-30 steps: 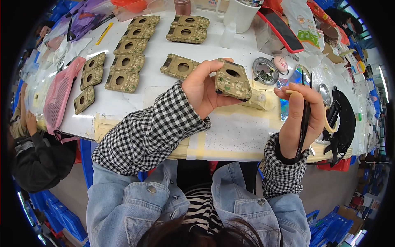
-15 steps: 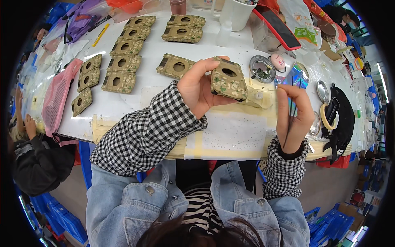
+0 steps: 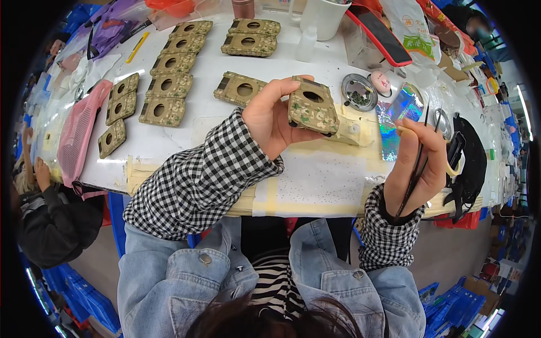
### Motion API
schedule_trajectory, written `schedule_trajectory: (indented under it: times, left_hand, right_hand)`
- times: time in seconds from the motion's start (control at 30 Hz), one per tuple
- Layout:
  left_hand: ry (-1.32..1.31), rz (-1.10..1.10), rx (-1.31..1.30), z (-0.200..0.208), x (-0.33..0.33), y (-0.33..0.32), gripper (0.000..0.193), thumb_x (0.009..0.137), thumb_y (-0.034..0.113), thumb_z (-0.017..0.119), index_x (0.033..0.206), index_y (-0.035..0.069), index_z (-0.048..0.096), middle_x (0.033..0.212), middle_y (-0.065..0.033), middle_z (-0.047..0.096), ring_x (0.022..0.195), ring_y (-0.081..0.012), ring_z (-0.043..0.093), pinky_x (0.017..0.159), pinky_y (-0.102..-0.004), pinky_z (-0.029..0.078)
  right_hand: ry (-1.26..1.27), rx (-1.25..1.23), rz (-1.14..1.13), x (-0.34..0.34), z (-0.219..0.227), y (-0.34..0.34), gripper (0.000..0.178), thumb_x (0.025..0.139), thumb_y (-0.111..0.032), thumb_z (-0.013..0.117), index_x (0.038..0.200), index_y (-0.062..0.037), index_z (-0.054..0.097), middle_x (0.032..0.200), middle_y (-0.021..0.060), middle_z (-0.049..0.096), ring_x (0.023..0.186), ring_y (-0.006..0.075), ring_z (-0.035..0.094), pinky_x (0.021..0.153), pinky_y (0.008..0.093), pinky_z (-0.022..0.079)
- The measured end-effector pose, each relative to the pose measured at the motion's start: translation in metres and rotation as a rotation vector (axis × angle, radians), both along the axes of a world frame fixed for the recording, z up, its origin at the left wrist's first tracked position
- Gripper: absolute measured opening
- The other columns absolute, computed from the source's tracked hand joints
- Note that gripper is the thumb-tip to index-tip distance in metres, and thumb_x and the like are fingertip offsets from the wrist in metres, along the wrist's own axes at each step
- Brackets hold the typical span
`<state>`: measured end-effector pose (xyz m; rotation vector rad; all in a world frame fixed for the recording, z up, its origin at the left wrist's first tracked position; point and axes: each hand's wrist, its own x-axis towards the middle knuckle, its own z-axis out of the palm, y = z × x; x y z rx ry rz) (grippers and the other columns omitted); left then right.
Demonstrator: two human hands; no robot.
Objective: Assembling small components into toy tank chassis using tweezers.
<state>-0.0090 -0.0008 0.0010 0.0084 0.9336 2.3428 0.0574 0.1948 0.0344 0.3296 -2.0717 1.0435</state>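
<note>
My left hand [image 3: 271,124] is closed around the edges of a camouflage-patterned model tank hull [image 3: 322,117]. Its round hole faces up and the hull is held above the table. To the right, my right hand [image 3: 424,163] is closed on dark thin tweezers [image 3: 416,179], which lie across the palm with their points upward. Thumb and forefinger come close together at their tips; whether anything small sits there I cannot make out. Beneath the hands lies a white sheet [image 3: 315,191] sprinkled with tiny dark specks. A yellowish taped block [image 3: 355,132] stands behind the held hull.
More camouflage hulls [image 3: 165,85] stand in rows at the left and back. A round tin [image 3: 372,101] holds small dark bits. Around it are a holographic sheet [image 3: 389,141], a red-cased phone [image 3: 389,45], a white mug [image 3: 327,19] and a pink mesh pouch [image 3: 79,135].
My right hand has moved to the right with the tweezers, and its thumb and forefinger have come up closer together. The left hand and the hull have hardly moved.
</note>
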Motion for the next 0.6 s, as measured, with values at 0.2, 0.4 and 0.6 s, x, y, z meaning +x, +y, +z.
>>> schedule_trajectory:
  times: [0.2, 0.4, 0.6]
  left_hand:
    - [0.005, -0.040, 0.025, -0.001, -0.001, 0.001, 0.041, 0.091, 0.029, 0.036, 0.124, 0.005, 0.039, 0.119, -0.0234, 0.051, 0.100, -0.0355, 0.058, 0.080, -0.0378, 0.053]
    - [-0.011, -0.043, 0.029, -0.002, 0.001, 0.002, 0.041, 0.091, 0.030, 0.037, 0.123, 0.004, 0.040, 0.116, -0.0218, 0.054, 0.099, -0.0356, 0.058, 0.085, -0.0406, 0.051]
    - [-0.015, -0.030, 0.027, -0.003, 0.001, 0.003, 0.042, 0.091, 0.031, 0.038, 0.123, 0.004, 0.041, 0.116, -0.0213, 0.054, 0.099, -0.0360, 0.058, 0.086, -0.0407, 0.050]
  right_hand:
    - [-0.122, -0.112, 0.256, -0.008, 0.003, -0.017, 0.013, 0.092, -0.006, 0.044, 0.096, 0.0052, 0.050, 0.088, 0.0139, 0.056, 0.079, 0.0184, 0.062, 0.078, 0.0306, 0.051]
    - [-0.223, -0.350, 0.402, -0.016, -0.003, -0.028, 0.010, 0.092, -0.003, 0.046, 0.097, 0.0048, 0.049, 0.088, 0.0105, 0.056, 0.080, 0.0136, 0.060, 0.074, 0.0234, 0.048]
    - [-0.227, -0.320, 0.408, -0.017, -0.004, -0.028, 0.008, 0.092, -0.002, 0.046, 0.095, 0.0046, 0.049, 0.087, 0.0104, 0.056, 0.078, 0.0134, 0.060, 0.072, 0.0230, 0.048]
